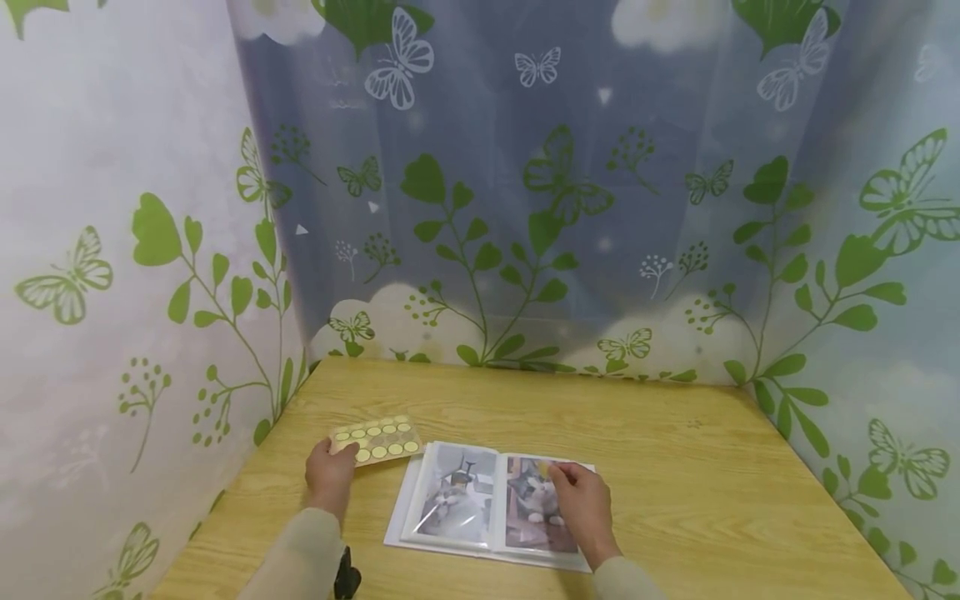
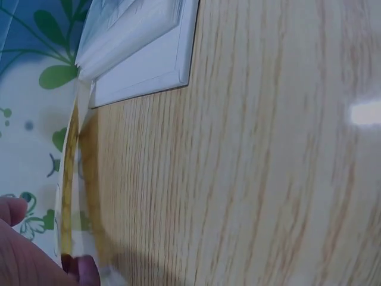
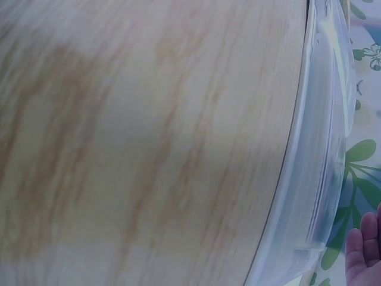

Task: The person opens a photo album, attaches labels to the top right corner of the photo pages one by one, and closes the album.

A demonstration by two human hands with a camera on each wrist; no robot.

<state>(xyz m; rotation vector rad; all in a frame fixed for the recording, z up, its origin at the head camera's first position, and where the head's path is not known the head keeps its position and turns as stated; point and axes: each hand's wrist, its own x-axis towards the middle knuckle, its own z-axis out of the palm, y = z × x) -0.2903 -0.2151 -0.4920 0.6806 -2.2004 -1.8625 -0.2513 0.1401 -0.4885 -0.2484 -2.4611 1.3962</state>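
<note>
My left hand (image 1: pixel 330 475) grips the left end of a sheet of round yellow stickers (image 1: pixel 378 454), thumb on top. The sheet is raised at a tilt, its right end near the album's left corner. In the left wrist view the sticker sheet (image 2: pixel 68 179) shows edge-on above the table. A white photo album (image 1: pixel 498 512) lies open, with a cat photo in a clear sleeve on each page. Over the right page, my right hand (image 1: pixel 585 504) pinches a small yellow sticker (image 1: pixel 543 470) at its fingertips; the right wrist view shows only curled fingers (image 3: pixel 363 253).
The wooden table (image 1: pixel 675 467) extends around the album on all sides. Patterned curtains (image 1: pixel 480 208) with leaves and butterflies stand at its back, left and right edges. A dark band (image 1: pixel 347 575) sits at my left wrist.
</note>
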